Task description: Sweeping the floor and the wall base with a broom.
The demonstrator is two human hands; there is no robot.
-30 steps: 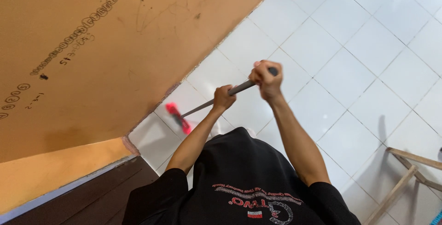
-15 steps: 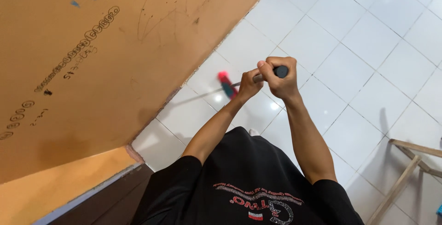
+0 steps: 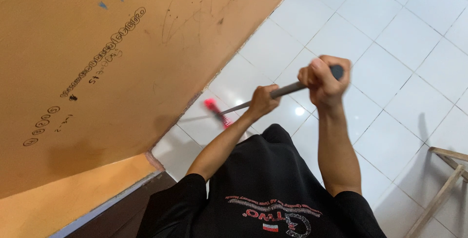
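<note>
I look down over my black shirt at a long-handled brush. Its grey handle (image 3: 287, 90) runs from my hands down to a red brush head (image 3: 217, 113) resting on the white tiled floor (image 3: 390, 72), close to the base of the orange wall (image 3: 97, 48). My left hand (image 3: 263, 100) grips the handle partway down. My right hand (image 3: 325, 80) is closed around the handle's dark top end, higher and further right.
The orange wall, scribbled with pen marks, fills the left side and meets the floor along a diagonal line. A dark brown door edge (image 3: 112, 218) sits at the lower left. A wooden frame (image 3: 441, 189) stands on the tiles at the lower right.
The brush head swung away from the wall and out along the floor, then came back towards me and the wall. Both hands moved right and stayed on the handle.
</note>
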